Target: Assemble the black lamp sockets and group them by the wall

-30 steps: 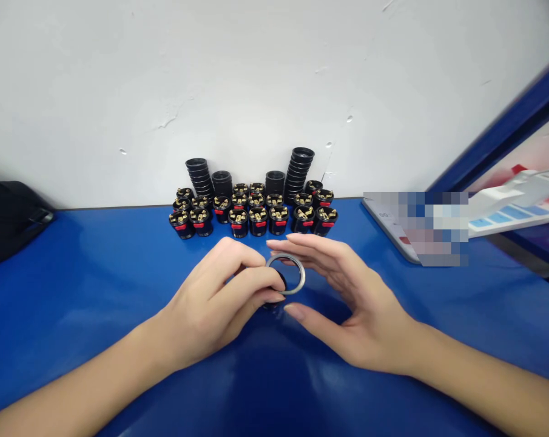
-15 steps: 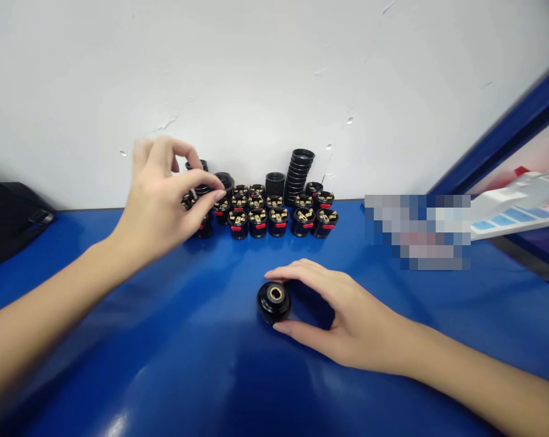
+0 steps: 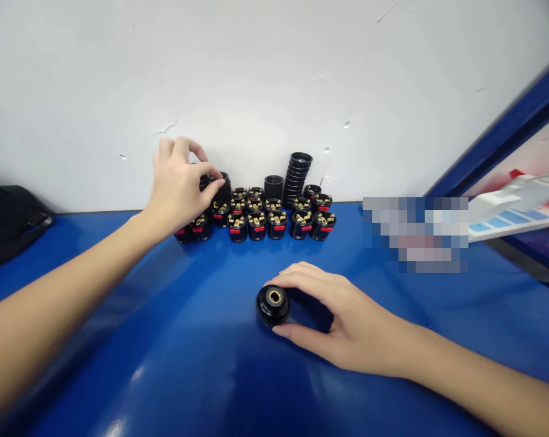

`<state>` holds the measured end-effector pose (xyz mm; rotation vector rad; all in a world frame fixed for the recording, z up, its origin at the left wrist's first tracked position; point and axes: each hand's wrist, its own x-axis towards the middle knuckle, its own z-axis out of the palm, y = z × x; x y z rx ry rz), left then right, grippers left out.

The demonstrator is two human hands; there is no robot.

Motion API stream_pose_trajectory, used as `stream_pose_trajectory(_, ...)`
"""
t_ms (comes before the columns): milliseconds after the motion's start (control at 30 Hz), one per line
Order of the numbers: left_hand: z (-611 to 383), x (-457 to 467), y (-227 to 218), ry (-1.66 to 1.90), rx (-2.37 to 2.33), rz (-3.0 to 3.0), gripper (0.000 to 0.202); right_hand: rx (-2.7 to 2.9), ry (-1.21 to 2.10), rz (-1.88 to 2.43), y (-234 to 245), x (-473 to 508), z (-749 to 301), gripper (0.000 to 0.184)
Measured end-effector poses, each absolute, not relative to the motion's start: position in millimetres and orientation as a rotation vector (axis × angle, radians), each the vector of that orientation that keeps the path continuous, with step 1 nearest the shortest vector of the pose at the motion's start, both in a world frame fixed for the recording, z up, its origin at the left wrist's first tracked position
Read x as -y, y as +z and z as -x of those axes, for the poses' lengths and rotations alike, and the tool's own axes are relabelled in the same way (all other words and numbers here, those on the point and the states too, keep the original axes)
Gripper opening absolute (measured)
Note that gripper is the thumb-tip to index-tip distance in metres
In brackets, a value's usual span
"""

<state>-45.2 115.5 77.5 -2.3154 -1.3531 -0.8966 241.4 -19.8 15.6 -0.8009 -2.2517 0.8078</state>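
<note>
My right hand (image 3: 333, 309) rests on the blue table with thumb and fingers closed around the sides of a black lamp holder (image 3: 273, 306). The holder's domed end faces up and shows a brass-lined hole. Farther back, my left hand (image 3: 187, 179) pinches at the top of a short stack of black threaded rings (image 3: 222, 188); thumb and forefinger appear closed on a ring, partly hidden by the hand. Beside it stand several black round socket inserts (image 3: 256, 226) with brass contacts and red tabs.
A taller leaning stack of black rings (image 3: 296, 179) and a shorter one (image 3: 273, 187) stand against the white wall (image 3: 256, 79). A black bag (image 3: 10, 224) lies at far left. White-and-blue items (image 3: 515, 212) and a blue frame bar (image 3: 497, 130) are at right.
My left hand has moved right and slightly back, to the short stack of rings. My right hand stays in place around the lamp holder. The view has shifted slightly.
</note>
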Motion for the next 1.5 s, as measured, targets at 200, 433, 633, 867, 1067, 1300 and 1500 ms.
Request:
stream_pose_trajectory(200,48,-132,70,-0.935,1.319,2.309,0.020,2.268,0.831,0.797,14,18,-242,0.026)
stream_pose_trajectory(433,36,-120,70,-1.083,1.232,2.268,0.033,2.265,0.842,0.818,12,20,-243,0.029)
stream_pose_trajectory(633,2,-38,64,-0.964,0.925,2.666,0.034,2.217,0.727,0.796,10,18,-244,0.022)
stream_pose_trajectory(867,-18,6,30,-0.834,0.867,2.592,0.048,2.278,0.676,0.718,8,18,-243,0.022)
stream_pose_trajectory(1067,-21,6,12,-0.912,1.067,2.654,0.053,2.289,0.661,0.742,9,17,-243,0.012)
stream_pose_trajectory(1300,-19,5,17,-0.977,1.021,2.737,0.057,2.294,0.447,0.688,7,21,-242,0.020)
stream_pose_trajectory(1500,-21,7,13,-1.156,1.226,2.797,0.059,2.295,0.252,0.625,1,17,-245,0.040)
